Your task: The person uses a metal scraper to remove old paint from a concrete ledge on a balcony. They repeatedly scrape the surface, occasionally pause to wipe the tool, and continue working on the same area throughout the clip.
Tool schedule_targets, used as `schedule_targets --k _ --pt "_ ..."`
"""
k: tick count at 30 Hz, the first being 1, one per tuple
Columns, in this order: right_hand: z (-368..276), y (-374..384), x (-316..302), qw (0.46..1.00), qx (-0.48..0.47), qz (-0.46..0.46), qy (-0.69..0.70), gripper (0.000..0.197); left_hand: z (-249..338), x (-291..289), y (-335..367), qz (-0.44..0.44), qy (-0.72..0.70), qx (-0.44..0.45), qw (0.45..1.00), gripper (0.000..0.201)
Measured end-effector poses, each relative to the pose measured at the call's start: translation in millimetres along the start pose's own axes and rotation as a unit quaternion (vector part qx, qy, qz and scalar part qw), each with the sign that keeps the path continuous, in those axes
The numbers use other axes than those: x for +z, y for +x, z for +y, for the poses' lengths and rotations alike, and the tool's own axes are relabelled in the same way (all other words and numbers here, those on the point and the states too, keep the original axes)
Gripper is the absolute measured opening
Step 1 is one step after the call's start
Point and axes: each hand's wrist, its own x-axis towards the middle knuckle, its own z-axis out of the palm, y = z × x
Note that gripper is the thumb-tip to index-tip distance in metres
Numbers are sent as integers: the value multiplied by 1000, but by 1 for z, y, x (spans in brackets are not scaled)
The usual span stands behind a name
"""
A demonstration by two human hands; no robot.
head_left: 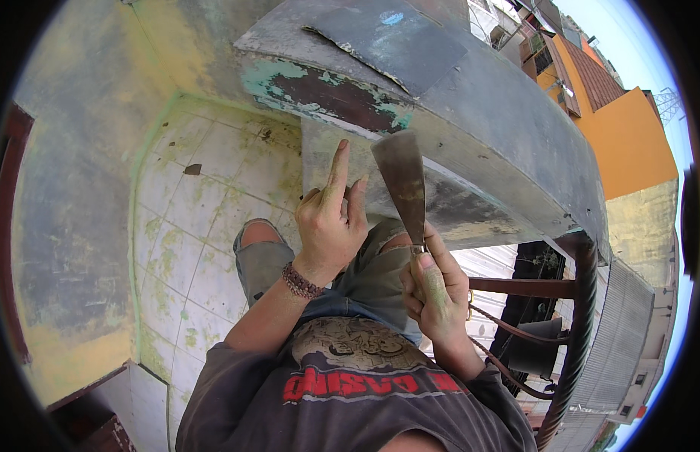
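My right hand (pixel 439 294) grips a paint scraper (pixel 404 181) low on its blade, thumb on the near side; the blade points upward before the lower edge of a concrete ledge (pixel 508 128), and whether the two touch cannot be told. My left hand (pixel 331 226) holds nothing, its index finger extended beside the blade, other fingers curled. Principal hazards, as judged: a sideways slip of the blade could cut that finger; the dusty thumb could loosen the grip, dropping the scraper onto a knee (pixel 257 233) bared by the torn trousers; a knock could shift the dark sheet (pixel 399 45), which reaches the ledge's front edge. Containers: a dark bucket (pixel 534 348) stands beyond the twisted metal post (pixel 583 324), at right; its contents cannot be made out. No other container is identifiable.
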Motion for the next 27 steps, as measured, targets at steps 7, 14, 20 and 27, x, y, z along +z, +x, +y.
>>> schedule_targets --k 7,14,20,27 --pt "12 1 -30 997 -70 -10 12 46 15 -9 -10 -101 -164 -188 963 20" --pt "57 16 -18 994 -101 -4 51 50 38 27 -21 -221 -538 -282 763 35" --pt "79 32 -6 983 -177 17 -39 55 15 29 -32 -268 -489 -250 792 42" --pt "98 40 -6 986 -162 28 -38 57 14 25 -25 -264 -453 -246 815 42"
